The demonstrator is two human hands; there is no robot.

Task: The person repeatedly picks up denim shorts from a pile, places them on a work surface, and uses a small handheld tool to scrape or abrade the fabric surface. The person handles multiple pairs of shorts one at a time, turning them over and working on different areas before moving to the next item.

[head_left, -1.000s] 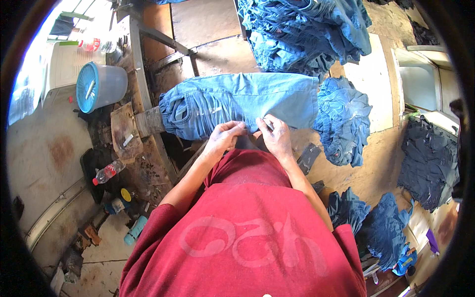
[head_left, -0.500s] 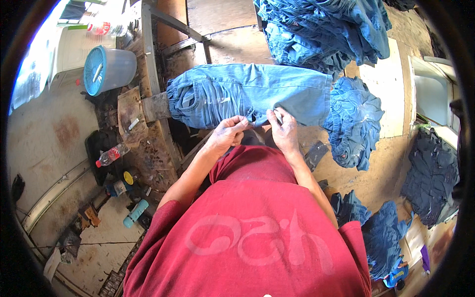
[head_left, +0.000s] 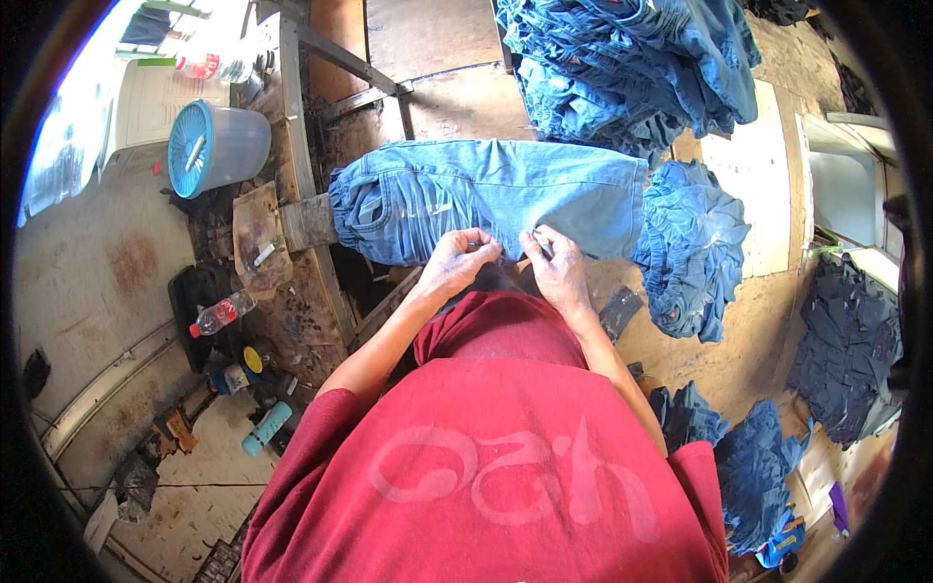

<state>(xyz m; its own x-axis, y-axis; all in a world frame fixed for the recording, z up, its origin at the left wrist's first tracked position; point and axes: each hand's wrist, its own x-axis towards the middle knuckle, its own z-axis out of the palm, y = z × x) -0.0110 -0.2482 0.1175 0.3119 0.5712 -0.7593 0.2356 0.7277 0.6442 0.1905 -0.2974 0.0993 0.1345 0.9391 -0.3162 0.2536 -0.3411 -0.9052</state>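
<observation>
A pair of light blue denim trousers (head_left: pixel 544 185) with a gathered elastic waist is stretched lengthwise over a narrow board (head_left: pixel 309 222). My left hand (head_left: pixel 457 265) pinches the near edge of the denim, thumb and forefinger together. A short distance to the right, my right hand (head_left: pixel 557 270) is closed at the same edge, with a small greyish object (head_left: pixel 544 245) between its fingers, too small to name. Just beyond the trouser hem lies a crumpled heap of blue denim (head_left: pixel 692 248).
A tall pile of denim (head_left: pixel 627 68) stands at the far side. To the left are a lidded plastic bucket (head_left: pixel 228 146), a bottle (head_left: pixel 224 313) and a turquoise cylinder (head_left: pixel 267 428). Dark garments (head_left: pixel 844 350) lie at right, more denim (head_left: pixel 758 471) at the lower right.
My left fingertips have shifted slightly right along the denim edge, and the dark gap beside them no longer shows. My right hand stays at almost the same spot on the cloth.
</observation>
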